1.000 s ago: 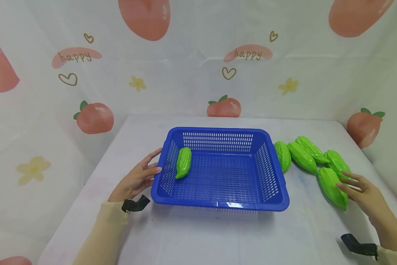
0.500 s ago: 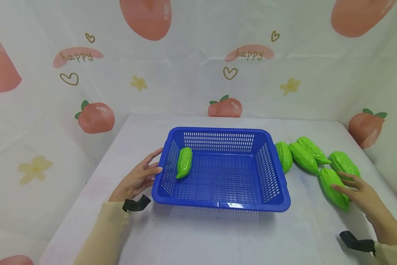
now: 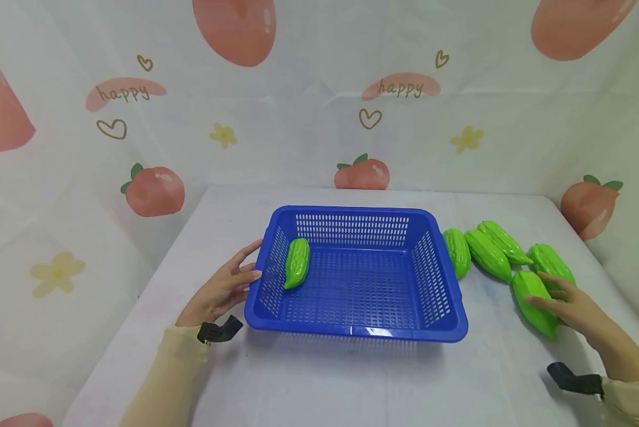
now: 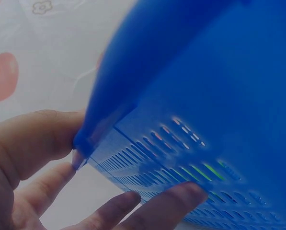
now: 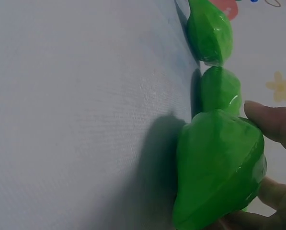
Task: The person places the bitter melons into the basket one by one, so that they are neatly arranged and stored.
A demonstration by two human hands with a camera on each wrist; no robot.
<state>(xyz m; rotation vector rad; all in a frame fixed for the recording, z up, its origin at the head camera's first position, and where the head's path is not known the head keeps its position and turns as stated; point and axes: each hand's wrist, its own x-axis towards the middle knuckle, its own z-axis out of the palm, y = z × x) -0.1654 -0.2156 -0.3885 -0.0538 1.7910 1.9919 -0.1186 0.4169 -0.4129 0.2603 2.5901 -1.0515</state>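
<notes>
My left hand point(image 3: 218, 292) holds the left side of a blue plastic basket point(image 3: 351, 331); the thumb lies at the rim and the other fingers rest against the slotted outer wall point(image 4: 147, 158). Inside the basket, near its left wall, lies one bright green bitter melon point(image 3: 297, 264). At the right of the table, my right hand point(image 3: 575, 305) grips another bitter melon point(image 3: 533, 315), with thumb and fingers round its sides. The right wrist view shows this bitter melon point(image 5: 219, 163) close up, its underside contact with the table unclear.
Several more bitter melons lie between basket and right hand: one by the basket's right wall point(image 3: 457, 254), two side by side behind, and one point(image 3: 551, 264) just beyond the gripped one. A white cloth with printed fruit point(image 3: 362, 173) hangs behind the white table point(image 3: 325, 385).
My right hand has moved left and closed round the nearest bitter melon. The bitter melon behind it has shifted slightly right. Left hand and basket stay in place.
</notes>
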